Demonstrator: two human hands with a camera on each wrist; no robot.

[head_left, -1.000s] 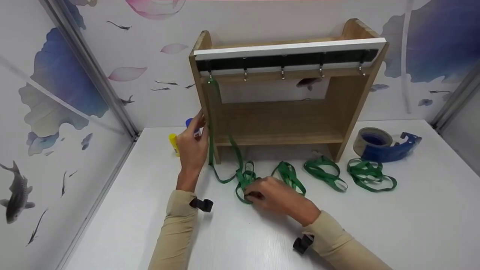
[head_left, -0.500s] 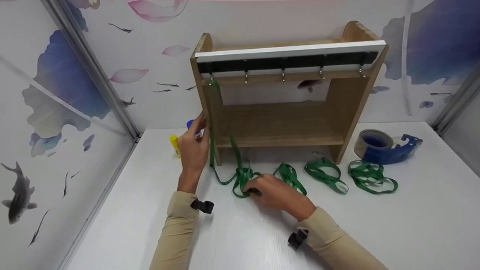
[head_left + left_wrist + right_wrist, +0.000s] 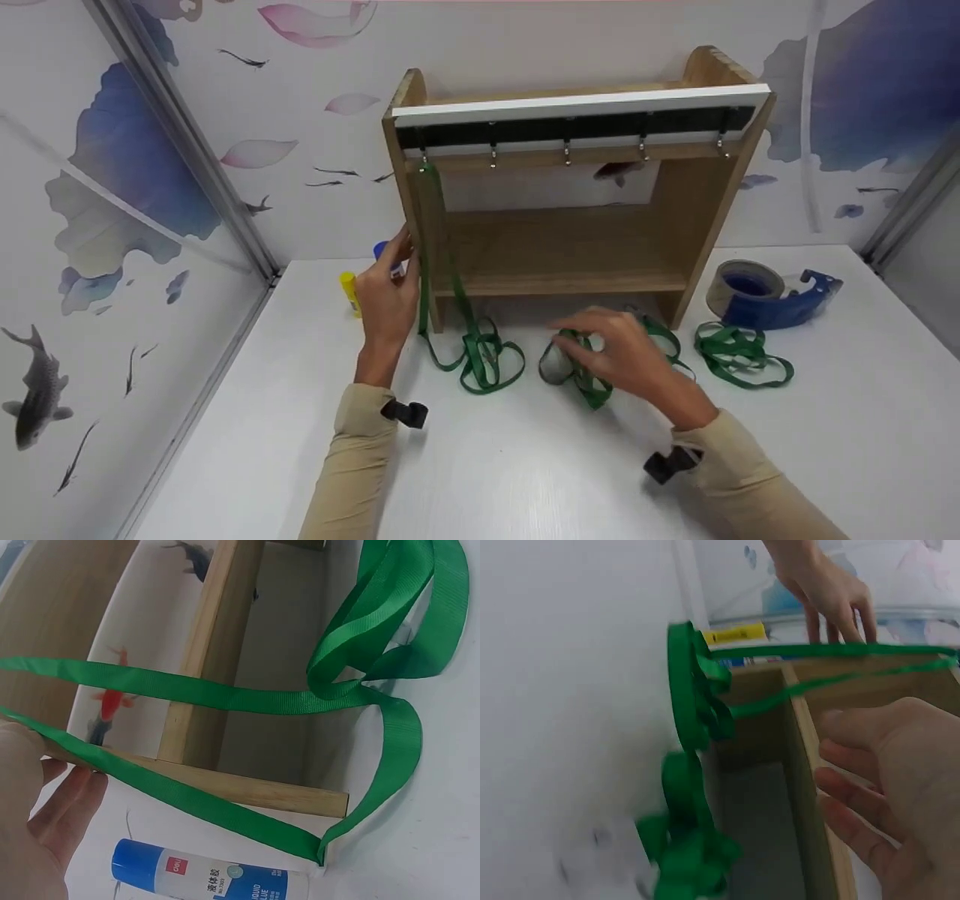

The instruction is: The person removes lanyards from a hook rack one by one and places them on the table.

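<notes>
In the head view my left hand rests with its fingers against the left side panel of a small wooden shelf. A green ribbon hangs from the shelf's leftmost hook and runs down to a loose ribbon bundle on the table. Over a second ribbon bundle is my right hand, thumb and fingers apart, partly covering it. The right wrist view shows that hand's relaxed fingers with nothing between them. A third ribbon bundle is partly hidden behind the right hand.
More green ribbon lies at the right, before a blue tape dispenser with a tape roll. A blue-capped liquid glue bottle and a yellow tube stand left of the shelf. Several metal hooks line its front.
My right hand has left the first ribbon bundle and moved right to the second, which has shifted slightly toward me with a loop spread leftward. My left hand has stayed at the panel.
</notes>
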